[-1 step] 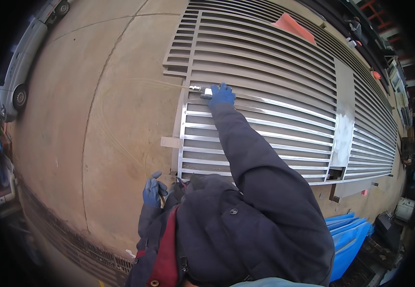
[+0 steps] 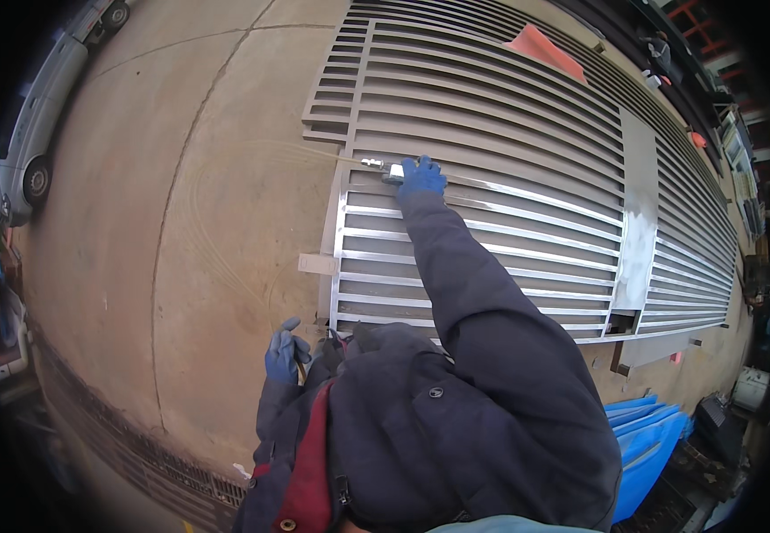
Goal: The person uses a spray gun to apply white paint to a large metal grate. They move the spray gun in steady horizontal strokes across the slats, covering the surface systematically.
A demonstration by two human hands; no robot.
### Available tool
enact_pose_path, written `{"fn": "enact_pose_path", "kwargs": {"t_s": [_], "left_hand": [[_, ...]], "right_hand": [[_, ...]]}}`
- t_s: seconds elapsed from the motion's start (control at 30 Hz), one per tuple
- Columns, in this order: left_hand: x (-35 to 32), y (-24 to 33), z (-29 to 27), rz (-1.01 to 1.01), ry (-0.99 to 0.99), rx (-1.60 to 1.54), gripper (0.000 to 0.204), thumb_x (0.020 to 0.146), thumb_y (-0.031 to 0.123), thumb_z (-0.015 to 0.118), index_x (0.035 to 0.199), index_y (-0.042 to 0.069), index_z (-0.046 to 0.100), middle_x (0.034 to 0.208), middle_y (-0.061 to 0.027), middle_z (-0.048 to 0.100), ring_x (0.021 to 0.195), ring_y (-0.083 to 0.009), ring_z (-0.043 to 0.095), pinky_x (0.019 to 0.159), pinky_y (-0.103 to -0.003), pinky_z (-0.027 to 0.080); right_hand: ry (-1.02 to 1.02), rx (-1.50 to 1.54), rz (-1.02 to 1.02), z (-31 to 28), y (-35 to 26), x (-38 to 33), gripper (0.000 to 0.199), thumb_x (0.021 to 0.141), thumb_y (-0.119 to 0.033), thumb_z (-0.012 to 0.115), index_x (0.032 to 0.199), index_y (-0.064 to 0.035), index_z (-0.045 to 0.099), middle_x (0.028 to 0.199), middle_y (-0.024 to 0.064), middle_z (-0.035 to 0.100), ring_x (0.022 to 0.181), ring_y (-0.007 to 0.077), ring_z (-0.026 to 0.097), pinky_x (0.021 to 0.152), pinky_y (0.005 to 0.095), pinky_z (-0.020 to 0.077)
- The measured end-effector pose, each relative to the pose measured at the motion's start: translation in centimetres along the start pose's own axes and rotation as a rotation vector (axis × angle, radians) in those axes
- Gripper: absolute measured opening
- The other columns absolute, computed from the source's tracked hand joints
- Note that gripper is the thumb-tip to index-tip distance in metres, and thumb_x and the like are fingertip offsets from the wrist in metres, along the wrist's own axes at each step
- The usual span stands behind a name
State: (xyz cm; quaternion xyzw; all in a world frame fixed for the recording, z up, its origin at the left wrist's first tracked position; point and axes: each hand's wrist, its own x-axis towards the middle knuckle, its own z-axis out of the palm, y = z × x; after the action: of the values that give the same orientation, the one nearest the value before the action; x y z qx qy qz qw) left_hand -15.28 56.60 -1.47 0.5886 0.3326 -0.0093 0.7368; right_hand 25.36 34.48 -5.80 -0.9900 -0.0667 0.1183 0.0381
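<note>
My right hand [image 2: 423,178], in a blue glove, is wrapped round a small air-powered sander [image 2: 392,173] with a silver hose fitting. The tool rests on a slat of a large slatted metal panel [image 2: 492,133]. Slats nearer me are bright bare metal, while those farther off are dull brown-grey. From the fitting a thin, clear yellowish air hose [image 2: 305,152] runs left and loops back over the concrete towards me. Low at my left side, my gloved left hand [image 2: 283,354] has curled fingers round what looks like that hose; the grip is partly hidden.
A pink-red sheet [image 2: 547,51] lies on the panel's far part. Blue sheets [image 2: 647,453] are stacked at the lower right. A silver vehicle [image 2: 43,133] stands at the far left, and a drain grating [image 2: 163,462] crosses the ground at lower left.
My right hand and the sander have shifted slightly right along the slat, drawing the hose end with them. My left hand has stayed in place.
</note>
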Motion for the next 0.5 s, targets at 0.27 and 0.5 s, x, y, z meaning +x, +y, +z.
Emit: {"fn": "enact_pose_path", "kwargs": {"t_s": [0.27,0.5], "left_hand": [[0.5,0.3,0.7,-0.089,-0.122,0.054,0.043,0.112,0.032,0.048,0.143,0.003,0.055,0.077,0.0013,0.062,0.056,-0.0029,0.051,0.053,-0.018,0.040],[0.5,-0.4,0.4,-0.037,-0.063,0.095,0.043,0.112,0.032,0.048,0.142,0.002,0.055,0.077,0.0005,0.064,0.055,-0.0038,0.051,0.052,-0.017,0.040]], "right_hand": [[0.115,0.080,0.379,-2.4,11.9,-0.8,0.058,0.085,-0.045,0.080,0.133,-0.0186,0.061,0.142,0.0190,0.050,0.130,0.0394,0.053,0.099,0.0535,0.0517],[0.161,0.093,0.241,0.3,5.0,-0.2,0.057,0.086,-0.037,0.077,0.136,-0.0183,0.059,0.148,0.0191,0.046,0.132,0.0411,0.051,0.099,0.0549,0.0497]]}}
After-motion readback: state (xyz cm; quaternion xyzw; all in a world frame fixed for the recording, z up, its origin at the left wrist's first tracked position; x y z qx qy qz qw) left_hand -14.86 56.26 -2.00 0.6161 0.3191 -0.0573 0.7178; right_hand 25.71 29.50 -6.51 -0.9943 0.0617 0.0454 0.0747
